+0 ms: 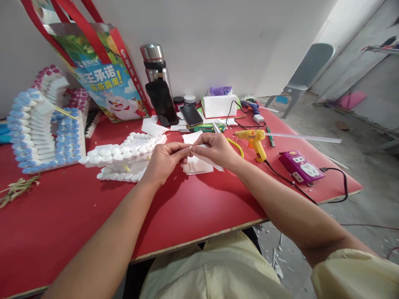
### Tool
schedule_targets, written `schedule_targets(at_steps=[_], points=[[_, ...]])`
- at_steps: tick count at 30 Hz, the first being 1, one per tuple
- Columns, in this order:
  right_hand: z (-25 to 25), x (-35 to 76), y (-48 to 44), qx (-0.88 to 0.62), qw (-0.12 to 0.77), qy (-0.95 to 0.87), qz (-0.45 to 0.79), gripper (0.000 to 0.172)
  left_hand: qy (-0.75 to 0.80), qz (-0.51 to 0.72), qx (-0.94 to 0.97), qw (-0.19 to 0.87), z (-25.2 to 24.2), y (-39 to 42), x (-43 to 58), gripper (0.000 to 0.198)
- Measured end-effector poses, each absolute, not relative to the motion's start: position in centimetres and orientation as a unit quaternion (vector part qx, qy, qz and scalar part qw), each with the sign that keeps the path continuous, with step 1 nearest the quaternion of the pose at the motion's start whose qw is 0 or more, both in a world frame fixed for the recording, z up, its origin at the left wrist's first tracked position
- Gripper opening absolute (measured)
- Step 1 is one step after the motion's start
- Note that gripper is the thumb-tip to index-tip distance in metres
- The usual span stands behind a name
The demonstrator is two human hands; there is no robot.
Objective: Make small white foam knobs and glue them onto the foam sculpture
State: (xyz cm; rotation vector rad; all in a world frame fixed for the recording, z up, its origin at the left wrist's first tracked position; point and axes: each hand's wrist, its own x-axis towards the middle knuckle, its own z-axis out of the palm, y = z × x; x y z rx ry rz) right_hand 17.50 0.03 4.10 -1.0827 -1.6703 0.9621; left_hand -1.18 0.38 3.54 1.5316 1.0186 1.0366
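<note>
Above the red table, my left hand and my right hand meet fingertip to fingertip. Both pinch a small white piece, mostly hidden by the fingers. Scissors, with a blade and a yellow handle, show behind and beside my right hand; whether its fingers hold them is unclear. Beneath my hands lies a stack of white paper sheets. Just left of my left hand is a structure of rolled white pieces.
Right: yellow glue gun with a long clear stick, cord, purple power socket. Behind: phone, second phone, steel flask, green cutter, white tissue pack. Left: blue-and-white structure, colourful bag, dried sprig.
</note>
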Motion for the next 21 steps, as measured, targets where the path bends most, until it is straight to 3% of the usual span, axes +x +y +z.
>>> schedule_targets(at_steps=[6,13,16,21], points=[[3.7,17.7,0.2,-0.477,0.422,-0.724,0.267,0.013,0.459,0.441,0.586,0.502,3.6,0.0,-0.3,0.011],[3.8,17.8,0.0,-0.473,0.362,-0.789,0.149,0.009,0.472,0.422,0.574,0.519,3.6,-0.3,-0.1,0.027],[3.6,17.8,0.0,-0.466,0.357,-0.798,0.135,0.009,0.47,0.414,0.554,0.548,3.5,-0.4,-0.1,0.03],[3.6,17.9,0.3,-0.471,0.379,-0.775,0.182,0.008,0.462,0.432,0.571,0.523,3.1,0.1,-0.3,0.019]])
